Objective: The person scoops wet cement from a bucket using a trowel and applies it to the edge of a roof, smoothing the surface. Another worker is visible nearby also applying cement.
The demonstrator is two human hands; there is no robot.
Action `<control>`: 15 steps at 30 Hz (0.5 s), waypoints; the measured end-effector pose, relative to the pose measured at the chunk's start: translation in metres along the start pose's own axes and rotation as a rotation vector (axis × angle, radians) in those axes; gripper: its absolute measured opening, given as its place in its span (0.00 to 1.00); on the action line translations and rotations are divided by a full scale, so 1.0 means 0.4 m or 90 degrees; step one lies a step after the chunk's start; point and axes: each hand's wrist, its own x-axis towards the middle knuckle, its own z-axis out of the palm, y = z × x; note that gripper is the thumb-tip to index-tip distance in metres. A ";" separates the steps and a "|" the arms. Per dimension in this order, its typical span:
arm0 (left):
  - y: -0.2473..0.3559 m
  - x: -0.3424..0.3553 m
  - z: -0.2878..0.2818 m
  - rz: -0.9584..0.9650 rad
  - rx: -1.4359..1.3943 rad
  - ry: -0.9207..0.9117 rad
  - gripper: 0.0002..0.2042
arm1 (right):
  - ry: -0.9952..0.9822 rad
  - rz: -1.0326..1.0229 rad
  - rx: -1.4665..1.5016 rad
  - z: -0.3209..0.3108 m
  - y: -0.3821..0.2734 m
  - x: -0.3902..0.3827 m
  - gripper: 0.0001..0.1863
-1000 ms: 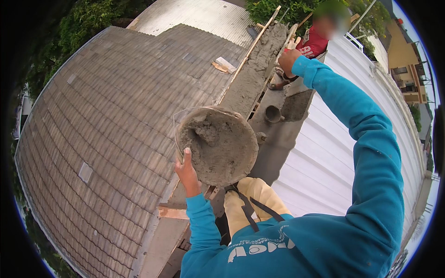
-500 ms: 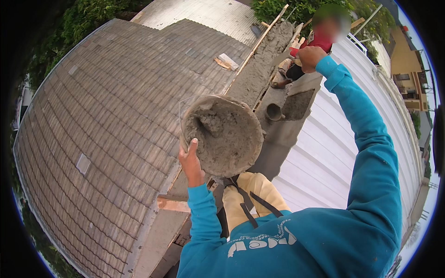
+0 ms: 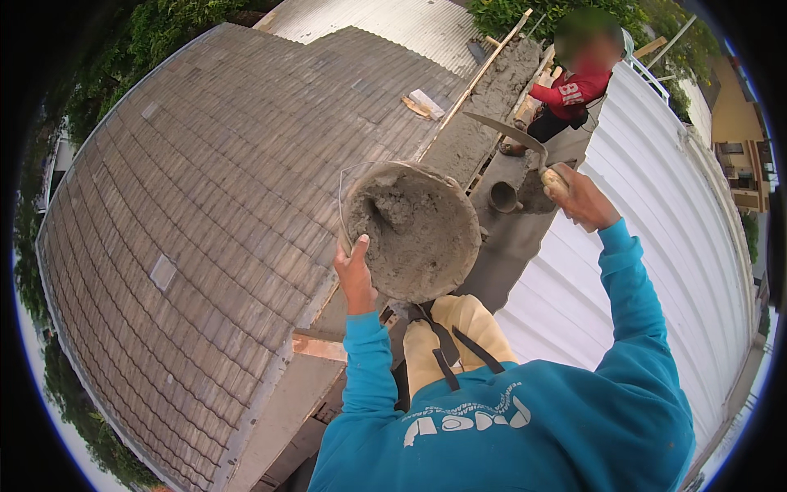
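Observation:
My left hand [image 3: 355,275] grips the rim of a round bucket [image 3: 471,215], thumb over the edge and fingers hidden behind its wall. Wet grey mortar [image 3: 418,238] fills the bucket, with a hollow near its left side. A thin wire handle stands off the bucket's upper left. To the right, my right hand [image 3: 580,199] is closed around the wooden handle of a trowel [image 3: 512,131]. The trowel's blade points up and left, over the far strip of fresh mortar [image 3: 492,107] between boards.
A co-worker in a red top [image 3: 574,94] crouches at the far right of the strip. A short pipe [image 3: 504,197] opens beside it. Brown tiled roof [image 3: 205,180] slopes on the left, white metal roofing [image 3: 639,156] on the right. A wooden board [image 3: 320,344] lies near my legs.
My right hand has come down and nearer with the trowel, whose blade now shows plainly. The bucket stays in my left hand. The whole view has shifted slightly.

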 end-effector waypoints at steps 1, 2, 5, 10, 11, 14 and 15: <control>0.000 -0.006 -0.002 0.002 0.002 -0.002 0.31 | -0.009 -0.019 0.045 0.018 -0.017 -0.053 0.20; 0.006 -0.009 -0.001 0.006 0.004 -0.006 0.31 | -0.015 -0.037 0.091 0.029 -0.031 -0.093 0.20; -0.004 -0.001 -0.005 0.018 -0.022 -0.002 0.30 | -0.134 -0.155 0.028 0.004 -0.071 -0.171 0.22; 0.018 -0.015 0.009 0.081 -0.012 -0.036 0.29 | -0.056 -0.339 -0.403 0.045 -0.180 -0.109 0.21; 0.024 -0.016 0.019 0.107 -0.013 -0.045 0.27 | -0.041 -0.371 -0.450 0.068 -0.198 -0.065 0.21; 0.051 -0.047 0.027 0.147 0.084 -0.058 0.25 | -0.133 -0.407 -0.547 0.162 -0.282 0.050 0.18; 0.058 -0.052 0.029 0.156 0.133 -0.056 0.24 | -0.152 -0.442 -0.577 0.198 -0.280 0.081 0.16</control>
